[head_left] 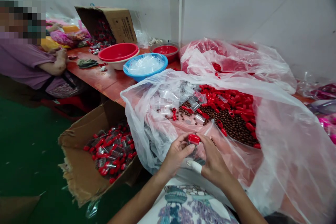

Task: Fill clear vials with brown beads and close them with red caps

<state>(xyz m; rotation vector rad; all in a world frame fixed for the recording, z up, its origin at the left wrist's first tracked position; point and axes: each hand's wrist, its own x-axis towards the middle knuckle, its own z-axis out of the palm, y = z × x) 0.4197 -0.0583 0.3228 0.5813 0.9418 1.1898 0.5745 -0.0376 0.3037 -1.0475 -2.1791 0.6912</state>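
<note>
My left hand is closed around a small clear plastic container with a red cap, held cap up in front of my body. From the other side my right hand closes on it too, its fingertips at the cap. A white wrap covers the right thumb. Just beyond my hands, on the plastic sheet, lie brown round beads, a heap of red plastic caps and loose clear containers. The lower part of the held container is partly hidden by my fingers.
A cardboard box of filled red-capped containers stands low on the left. Blue and red basins sit on the table. Another box lies tipped behind. A person sits at far left. Plastic bags line the wall.
</note>
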